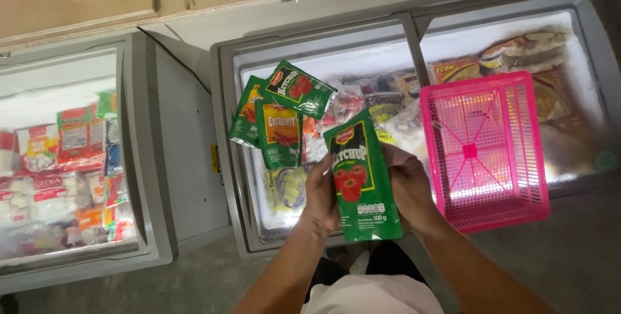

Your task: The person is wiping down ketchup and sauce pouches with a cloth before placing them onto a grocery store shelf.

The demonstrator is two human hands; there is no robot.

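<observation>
1. Head view, surroundings: a chest freezer point(223, 159) with sliding glass lids lies just beyond both hands, packed with frozen packets. Three green sauce pouches point(279, 117) rest on its glass, up and to the left of the left hand, overlapping one another.
2. A pink basket point(484, 149) sits on the freezer lid just right of the right hand, tilted, its mesh floor facing up; it covers part of the right compartment.
3. A second freezer point(139, 152) stands well off to the left of the left hand, also full of packets. Grey floor point(569, 256) lies below and to the right of the hands.
4. Hands: the left hand point(321, 201) is curled around the left edge of a green ketchup pouch point(361, 175), thumb on its front.
5. The right hand point(409, 188) grips the pouch's right edge from behind, fingers closed on it.
6. The ketchup pouch is upright, slightly tilted, held between both hands above the freezer's front rim.
</observation>
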